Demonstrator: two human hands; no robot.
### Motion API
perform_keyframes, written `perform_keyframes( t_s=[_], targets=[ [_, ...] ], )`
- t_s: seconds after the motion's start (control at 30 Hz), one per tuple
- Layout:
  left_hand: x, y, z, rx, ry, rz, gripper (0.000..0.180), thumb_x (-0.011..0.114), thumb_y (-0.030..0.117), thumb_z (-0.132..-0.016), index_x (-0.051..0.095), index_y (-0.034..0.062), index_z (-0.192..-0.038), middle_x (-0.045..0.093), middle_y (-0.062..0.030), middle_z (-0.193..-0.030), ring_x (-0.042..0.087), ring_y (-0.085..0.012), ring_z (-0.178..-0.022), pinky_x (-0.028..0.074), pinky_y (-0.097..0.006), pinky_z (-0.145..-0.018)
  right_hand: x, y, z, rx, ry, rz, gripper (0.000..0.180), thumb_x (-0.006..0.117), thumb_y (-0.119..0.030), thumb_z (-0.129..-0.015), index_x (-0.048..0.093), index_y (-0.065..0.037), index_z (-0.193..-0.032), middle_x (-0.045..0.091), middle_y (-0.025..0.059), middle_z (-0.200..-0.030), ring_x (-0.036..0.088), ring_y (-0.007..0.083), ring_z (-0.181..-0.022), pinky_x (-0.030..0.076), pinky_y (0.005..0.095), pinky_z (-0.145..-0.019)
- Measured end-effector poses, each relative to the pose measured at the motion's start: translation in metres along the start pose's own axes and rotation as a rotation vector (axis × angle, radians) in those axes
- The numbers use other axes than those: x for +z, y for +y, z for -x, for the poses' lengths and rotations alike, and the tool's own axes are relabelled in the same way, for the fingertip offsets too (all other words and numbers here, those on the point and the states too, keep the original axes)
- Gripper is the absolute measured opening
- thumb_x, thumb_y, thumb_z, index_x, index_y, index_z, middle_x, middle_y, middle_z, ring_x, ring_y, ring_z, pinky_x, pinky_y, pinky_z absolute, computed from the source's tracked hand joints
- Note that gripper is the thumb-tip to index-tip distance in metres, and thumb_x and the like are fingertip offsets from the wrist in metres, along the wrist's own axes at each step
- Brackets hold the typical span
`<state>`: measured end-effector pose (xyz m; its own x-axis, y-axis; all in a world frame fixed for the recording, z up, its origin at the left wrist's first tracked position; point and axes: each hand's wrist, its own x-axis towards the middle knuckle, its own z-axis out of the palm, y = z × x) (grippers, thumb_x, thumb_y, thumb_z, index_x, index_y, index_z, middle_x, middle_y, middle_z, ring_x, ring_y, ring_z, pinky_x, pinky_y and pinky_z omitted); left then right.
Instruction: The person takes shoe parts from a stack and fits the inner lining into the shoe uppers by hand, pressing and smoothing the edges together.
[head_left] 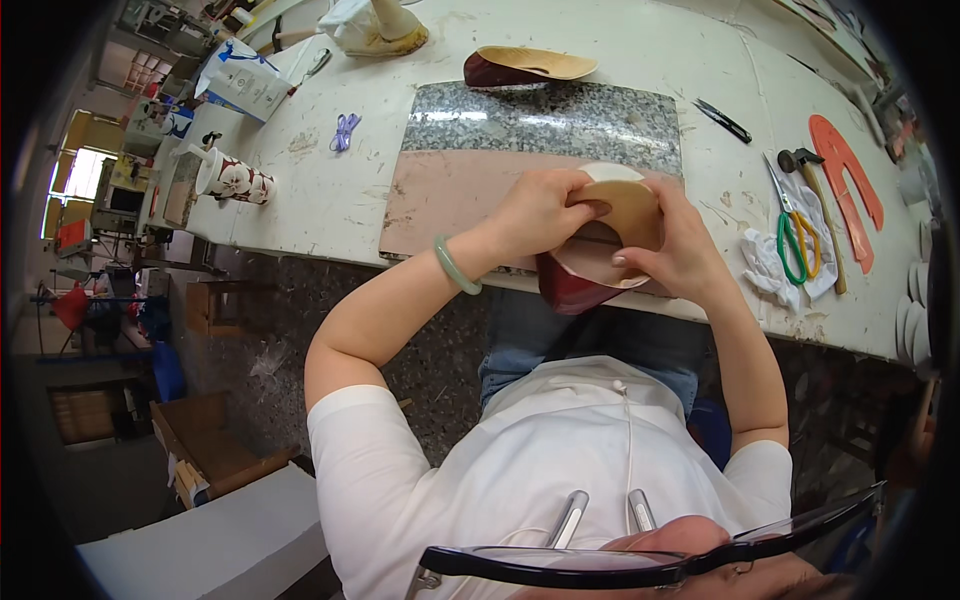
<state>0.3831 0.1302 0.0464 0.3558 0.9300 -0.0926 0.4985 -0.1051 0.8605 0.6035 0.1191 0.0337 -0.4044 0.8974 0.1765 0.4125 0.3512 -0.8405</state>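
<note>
A dark red shoe with a tan lining (578,287) is between my hands at the table's near edge, its red end toward me. My left hand (545,208) grips the tan upper rim from the left, fingers curled over it. My right hand (682,238) holds the right side, with the thumb pressed at the shoe's opening. A pale, whitish part shows beyond the rim; the shoe's underside is hidden. Farther back on the table lies another dark red shoe with a tan inside (530,66), untouched.
Below the shoe is a speckled stone slab (540,118) partly covered by a pinkish sheet. On the right lie scissors (790,235), a hammer (815,185), a black knife (722,120) and a red-orange template (842,185). A patterned cup (235,180) and purple ribbon (345,132) are on the left.
</note>
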Motion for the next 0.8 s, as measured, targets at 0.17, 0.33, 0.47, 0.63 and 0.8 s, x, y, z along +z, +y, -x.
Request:
perform_keyframes(
  t_s=[0.17,0.33,0.47,0.63,0.8],
  targets=[
    [0.009,0.004,-0.014,-0.052,-0.161,0.186,0.018,0.069,0.011,-0.080,0.068,0.0035,-0.097,0.069,-0.0122,-0.089,0.067,-0.0193,-0.082,0.053,-0.035,-0.073,-0.004,0.015,0.015,0.033,0.042,0.196,0.044,0.078,-0.003,-0.064,0.061,-0.006,-0.105,0.067,0.0119,-0.083,0.067,0.0244,-0.080,0.054,0.0341,-0.072],
    [0.006,-0.003,0.005,0.094,-0.083,-0.122,0.019,0.071,0.001,-0.076,0.066,0.0057,-0.094,0.068,-0.0100,-0.086,0.064,-0.0182,-0.086,0.051,-0.033,-0.077,0.024,0.009,0.010,-0.016,0.114,0.242,0.016,0.065,-0.002,-0.066,0.062,-0.012,-0.078,0.062,0.0112,-0.078,0.060,0.0327,-0.078,0.047,0.0420,-0.067],
    [0.010,-0.001,0.001,0.217,-0.086,-0.210,0.014,0.068,0.007,-0.080,0.067,0.0044,-0.093,0.065,-0.0163,-0.086,0.063,-0.0361,-0.082,0.050,-0.040,-0.072,0.020,0.006,0.020,0.093,0.079,0.291,0.018,0.067,-0.007,-0.069,0.061,-0.014,-0.085,0.062,0.0061,-0.080,0.059,0.0296,-0.083,0.044,0.0408,-0.072],
    [0.008,-0.006,-0.003,0.255,-0.096,-0.264,0.019,0.071,-0.001,-0.075,0.067,0.0055,-0.093,0.066,-0.0135,-0.088,0.065,-0.0266,-0.085,0.050,-0.034,-0.076,0.024,0.014,0.025,-0.029,0.098,0.293,0.021,0.068,-0.007,-0.068,0.061,-0.014,-0.086,0.061,-0.0003,-0.083,0.054,0.0216,-0.093,0.034,0.0377,-0.080],
    [0.007,-0.003,-0.006,0.216,-0.112,-0.306,0.013,0.068,0.011,-0.080,0.066,0.0055,-0.092,0.064,-0.0153,-0.090,0.061,-0.0357,-0.085,0.049,-0.041,-0.073,0.026,0.018,0.026,-0.100,0.175,0.280,0.023,0.065,-0.002,-0.066,0.060,-0.013,-0.086,0.060,0.0004,-0.083,0.054,0.0232,-0.088,0.035,0.0379,-0.077]
  ],
)
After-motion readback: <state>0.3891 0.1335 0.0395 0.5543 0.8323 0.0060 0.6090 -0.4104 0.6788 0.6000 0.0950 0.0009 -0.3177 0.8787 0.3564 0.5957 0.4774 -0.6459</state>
